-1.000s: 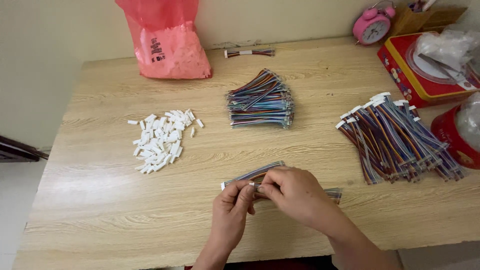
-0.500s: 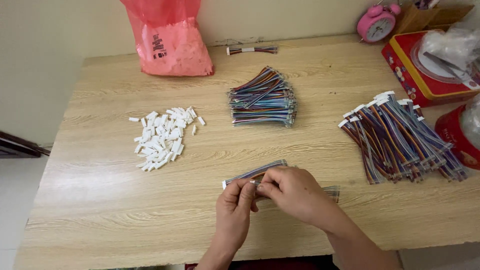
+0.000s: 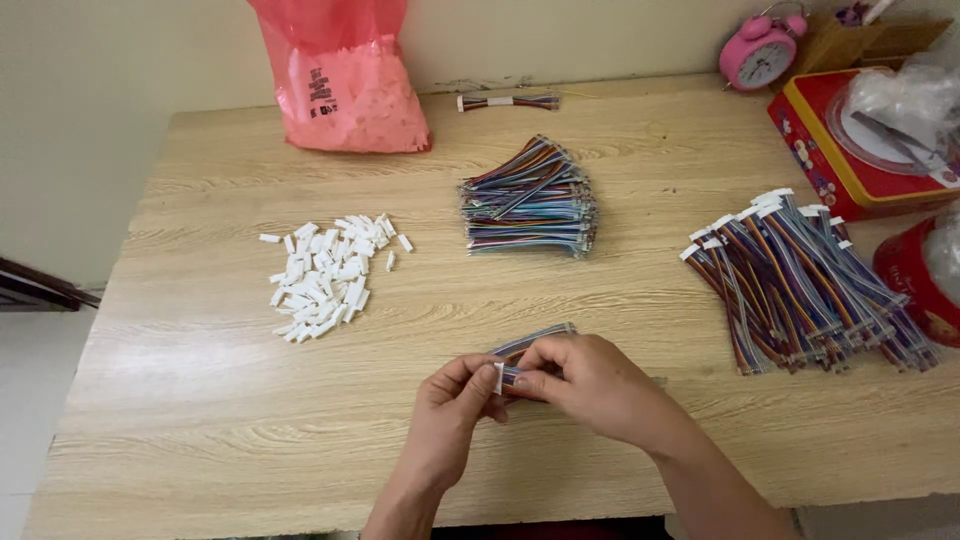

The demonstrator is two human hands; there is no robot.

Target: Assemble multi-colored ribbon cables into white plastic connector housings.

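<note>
We see both hands meeting low over the wooden table point(image 3: 200, 420), near its front edge. The left hand point(image 3: 452, 408) pinches a small white connector housing point(image 3: 498, 377) between thumb and fingertips, closed on it. The right hand point(image 3: 585, 385) is clamped around the end of a multicoloured ribbon cable point(image 3: 530, 342), whose free length sticks out behind the knuckles toward the middle of the table. The housing and the cable end touch, right where the two hands come together.

Taking the hands as our landmark: up and to their left lies a loose pile of white connector housings point(image 3: 325, 275), well apart from them. Straight beyond them, near the table's centre, sits a stack of ribbon cables point(image 3: 530, 200). To their right, a larger fanned heap of cables with white connectors fitted point(image 3: 800, 275) spreads toward the table's right edge. Far beyond, against the wall, a pink plastic bag point(image 3: 340, 75) holds more white pieces, and a single cable point(image 3: 507, 101) lies just beside it. At the far right we make out a pink alarm clock point(image 3: 762, 52), a red tin point(image 3: 850, 150) with a clear bag on it, and a red round container point(image 3: 920, 285) touching the fanned heap's edge.
</note>
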